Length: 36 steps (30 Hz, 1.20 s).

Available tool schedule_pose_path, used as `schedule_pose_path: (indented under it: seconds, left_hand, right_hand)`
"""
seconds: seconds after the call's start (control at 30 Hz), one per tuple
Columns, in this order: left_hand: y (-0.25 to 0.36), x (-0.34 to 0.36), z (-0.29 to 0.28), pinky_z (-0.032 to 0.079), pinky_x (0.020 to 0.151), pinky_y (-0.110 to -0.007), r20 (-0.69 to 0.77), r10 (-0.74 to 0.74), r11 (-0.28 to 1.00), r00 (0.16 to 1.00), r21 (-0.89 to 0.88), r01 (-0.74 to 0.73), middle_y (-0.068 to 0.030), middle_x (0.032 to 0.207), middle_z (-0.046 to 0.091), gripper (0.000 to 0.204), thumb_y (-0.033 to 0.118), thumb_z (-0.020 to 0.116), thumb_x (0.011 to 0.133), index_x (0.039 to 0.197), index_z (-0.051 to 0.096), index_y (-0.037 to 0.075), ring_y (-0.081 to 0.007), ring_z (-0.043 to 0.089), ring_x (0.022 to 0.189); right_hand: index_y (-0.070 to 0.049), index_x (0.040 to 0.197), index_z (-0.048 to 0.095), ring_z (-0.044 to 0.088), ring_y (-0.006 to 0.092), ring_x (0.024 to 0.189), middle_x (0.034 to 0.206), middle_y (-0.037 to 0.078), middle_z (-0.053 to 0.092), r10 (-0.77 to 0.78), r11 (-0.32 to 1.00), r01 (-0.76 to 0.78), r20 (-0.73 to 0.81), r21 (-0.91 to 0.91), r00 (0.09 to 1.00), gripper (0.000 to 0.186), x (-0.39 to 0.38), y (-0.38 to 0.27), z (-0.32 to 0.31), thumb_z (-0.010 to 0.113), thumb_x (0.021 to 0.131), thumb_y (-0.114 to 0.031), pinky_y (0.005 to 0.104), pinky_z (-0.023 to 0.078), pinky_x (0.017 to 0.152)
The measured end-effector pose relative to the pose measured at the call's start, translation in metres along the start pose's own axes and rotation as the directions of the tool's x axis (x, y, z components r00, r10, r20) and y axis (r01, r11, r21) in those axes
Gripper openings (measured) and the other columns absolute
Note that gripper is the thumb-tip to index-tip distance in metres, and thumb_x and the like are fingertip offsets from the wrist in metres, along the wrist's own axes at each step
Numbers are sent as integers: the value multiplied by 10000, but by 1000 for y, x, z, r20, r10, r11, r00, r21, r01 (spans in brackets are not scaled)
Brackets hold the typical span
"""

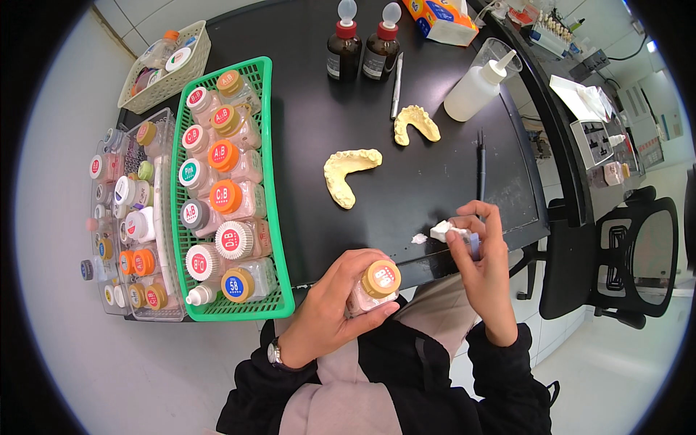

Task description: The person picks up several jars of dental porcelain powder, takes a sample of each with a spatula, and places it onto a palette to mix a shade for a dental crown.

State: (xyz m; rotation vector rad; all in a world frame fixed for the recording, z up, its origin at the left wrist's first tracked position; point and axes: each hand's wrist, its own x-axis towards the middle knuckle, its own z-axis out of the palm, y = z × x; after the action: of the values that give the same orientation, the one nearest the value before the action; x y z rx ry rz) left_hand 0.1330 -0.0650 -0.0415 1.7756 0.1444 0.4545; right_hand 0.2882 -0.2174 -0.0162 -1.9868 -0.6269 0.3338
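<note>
My left hand is wrapped round a small clear jar with a gold-tan lid and pale pink contents, just off the table's front edge. Over the table's front right corner, my right hand pinches a small white and pale-blue piece; the fingers hide part of it, and its kind is unclear. A small whitish-pink patch lies on the tabletop beside that hand. Farther back on the black table are two cream dental arch casts, one curved at the middle and a smaller one behind it.
A green basket of lidded jars stands left, beside a clear bin of more jars. Brown dropper bottles, a white squeeze bottle, a tissue box and a dark slim tool occupy the back and right.
</note>
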Motion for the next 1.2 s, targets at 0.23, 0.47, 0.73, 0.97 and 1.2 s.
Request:
schedule_pose_path:
  seconds: [0.23,0.47,0.73,0.97,1.2]
  left_hand:
    - [1,0,-1,477,889,-346,18,22,999,1000,-35,-22,-161,1152,556,502,121,758,827,1226,475,4,-284,587,1024]
    - [0,0,-1,477,893,-349,26,28,999,999,-40,-27,-162,1156,555,506,122,757,827,1227,469,6,-288,587,1033]
    - [0,1,-1,478,892,-352,24,33,999,999,-45,-32,-161,1153,558,501,120,756,825,1222,472,6,-292,587,1036]
    - [0,1,0,494,887,-355,5,21,1000,1000,-23,-21,-157,1136,599,486,171,768,813,1190,500,20,-275,607,1037]
    - [0,1,-2,480,893,-368,31,29,999,999,-43,-27,-167,1148,564,502,121,763,818,1218,481,11,-301,588,1034]
  right_hand:
    - [-31,1035,567,499,127,589,876,72,627,-68,956,77,42,-284,997,117,9,-1,-6,599,923,-33,273,400,535]
    - [-60,1020,601,649,295,709,1005,100,625,-217,855,180,-22,-487,976,169,7,6,-1,672,867,-61,347,500,613]
    - [-73,1059,646,661,278,735,958,97,661,-268,832,185,-86,-523,959,212,10,1,-3,681,851,-49,329,503,624]
    - [-60,974,698,670,208,741,920,76,688,-235,924,227,12,-307,972,179,3,-7,1,720,802,-15,269,507,619]
    - [-45,931,665,672,195,731,916,71,685,-289,896,271,0,-352,957,183,-3,4,8,737,769,-3,269,512,602]
